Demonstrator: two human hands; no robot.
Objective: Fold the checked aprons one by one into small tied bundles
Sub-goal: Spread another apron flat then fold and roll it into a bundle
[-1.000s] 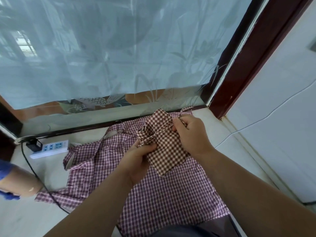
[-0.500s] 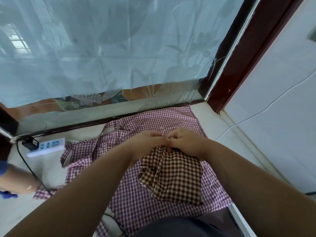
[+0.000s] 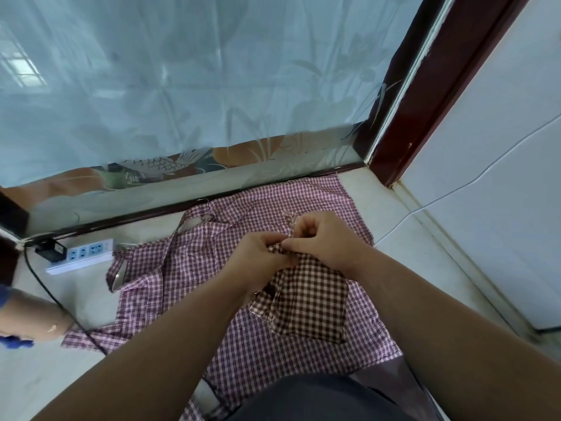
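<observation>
In the head view, the folded brown checked apron [image 3: 306, 302] is held up by its top edge, its lower part draped over the purple checked apron [image 3: 188, 268] spread on the pale floor [image 3: 425, 244] beside the frosted glass [image 3: 212, 86]. The left hand [image 3: 261, 253] and right hand [image 3: 324, 238] meet there, fingers curled, each pinching gathered cloth and a thin strap, probably to cinch the tie around the bundle. A power strip [image 3: 82, 253] lies well apart on the left.
</observation>
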